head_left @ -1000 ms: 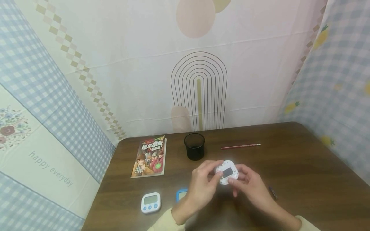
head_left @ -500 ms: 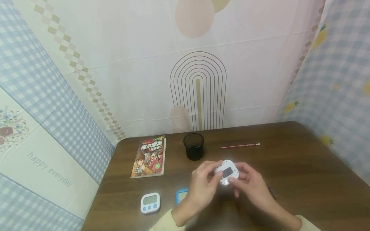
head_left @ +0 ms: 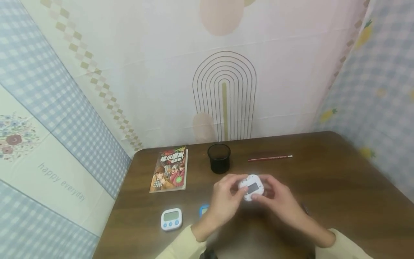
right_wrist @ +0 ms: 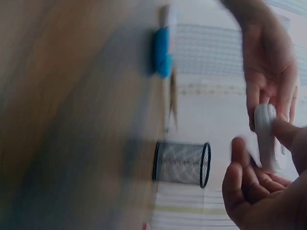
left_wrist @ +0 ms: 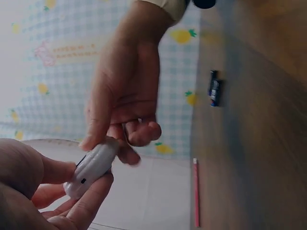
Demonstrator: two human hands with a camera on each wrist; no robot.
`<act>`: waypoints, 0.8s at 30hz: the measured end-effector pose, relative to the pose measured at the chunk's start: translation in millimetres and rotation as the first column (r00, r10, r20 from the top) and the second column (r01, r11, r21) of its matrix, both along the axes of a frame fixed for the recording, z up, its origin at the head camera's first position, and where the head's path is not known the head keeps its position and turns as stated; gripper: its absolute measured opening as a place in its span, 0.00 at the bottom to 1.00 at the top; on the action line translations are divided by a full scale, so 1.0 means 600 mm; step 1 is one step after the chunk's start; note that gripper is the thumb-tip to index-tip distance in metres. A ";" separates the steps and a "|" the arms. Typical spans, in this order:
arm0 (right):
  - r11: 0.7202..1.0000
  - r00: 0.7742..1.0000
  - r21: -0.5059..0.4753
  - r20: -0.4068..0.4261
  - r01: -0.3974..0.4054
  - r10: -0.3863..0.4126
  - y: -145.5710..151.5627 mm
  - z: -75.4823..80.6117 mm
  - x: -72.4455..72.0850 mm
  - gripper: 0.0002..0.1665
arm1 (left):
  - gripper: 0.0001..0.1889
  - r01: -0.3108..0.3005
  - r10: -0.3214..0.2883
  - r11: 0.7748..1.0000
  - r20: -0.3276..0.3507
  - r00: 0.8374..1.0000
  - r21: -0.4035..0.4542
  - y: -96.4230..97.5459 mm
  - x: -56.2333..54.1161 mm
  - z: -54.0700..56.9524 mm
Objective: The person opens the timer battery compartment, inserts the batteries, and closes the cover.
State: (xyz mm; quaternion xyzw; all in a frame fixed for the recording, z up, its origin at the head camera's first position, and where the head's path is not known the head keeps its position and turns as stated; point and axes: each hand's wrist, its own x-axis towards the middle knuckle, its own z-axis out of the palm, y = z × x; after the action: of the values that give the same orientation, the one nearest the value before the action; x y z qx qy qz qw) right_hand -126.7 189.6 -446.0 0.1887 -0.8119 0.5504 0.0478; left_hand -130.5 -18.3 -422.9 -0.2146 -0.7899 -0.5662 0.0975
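A white rounded timer point(head_left: 253, 188) is held above the table with its back, which bears a dark rectangle, facing up. My left hand point(head_left: 225, 197) pinches its left side between thumb and fingers. From the right, my right hand point(head_left: 282, 201) has its thumb on the lower edge and fingers at the far edge. The timer's rim point(left_wrist: 91, 170) shows edge-on in the left wrist view, between the left thumb and fingers; its display side is hidden. On the table at left lies another white timer point(head_left: 171, 219) with blue buttons. A blue timer point(head_left: 203, 209) is partly covered by my left wrist.
A comic-style book point(head_left: 169, 169) lies at the back left. Beside it stands a black mesh pen cup point(head_left: 220, 160). A red pencil point(head_left: 270, 158) lies at the back right. Small dark batteries point(left_wrist: 214, 88) rest on the table beyond my right hand.
The head view has tilted slightly down. Both hands and the white timer have shifted a little left. A right-hand finger that showed below the timer is now out of sight.
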 end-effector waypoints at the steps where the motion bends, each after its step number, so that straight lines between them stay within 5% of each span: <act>1: 0.999 0.998 0.051 -0.067 0.005 -0.001 -0.001 -0.002 -0.003 0.36 | 0.15 0.001 -0.001 1.000 0.022 1.000 -0.003 -0.003 -0.002 -0.001; 3: 0.988 0.975 0.150 -0.221 0.020 0.013 -0.001 -0.005 -0.008 0.44 | 0.14 0.005 -0.005 1.000 0.062 0.998 -0.006 -0.009 -0.005 -0.001; 7: 0.953 0.893 0.301 -0.440 0.046 0.096 0.000 -0.002 -0.015 0.50 | 0.13 0.006 -0.003 1.000 0.097 0.995 -0.029 -0.016 -0.008 -0.001; 11: 0.905 0.815 0.410 -0.560 0.112 0.152 -0.002 0.005 -0.023 0.49 | 0.15 -0.002 0.007 0.998 0.103 0.995 -0.056 -0.016 -0.008 -0.003; 13: 0.899 0.801 0.425 -0.573 0.107 0.176 -0.003 0.006 -0.026 0.49 | 0.15 -0.001 0.007 0.999 0.118 0.993 -0.052 -0.016 -0.007 -0.006; 17: 0.908 0.821 0.418 -0.526 0.026 0.219 -0.003 0.001 -0.030 0.47 | 0.14 0.007 -0.002 0.999 0.150 0.989 -0.035 -0.015 -0.006 -0.013; 24: 0.929 0.903 0.362 -0.372 -0.073 0.216 0.001 -0.013 -0.031 0.41 | 0.05 0.074 -0.068 0.997 0.146 0.987 -0.036 -0.020 -0.001 -0.024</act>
State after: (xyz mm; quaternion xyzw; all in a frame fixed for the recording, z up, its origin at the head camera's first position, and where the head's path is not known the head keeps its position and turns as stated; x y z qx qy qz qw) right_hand -145.6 190.2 -453.8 0.3645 -0.8502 0.3531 0.1402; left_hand -131.2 -30.5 -437.3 -0.2030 -0.7984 -0.5667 0.0155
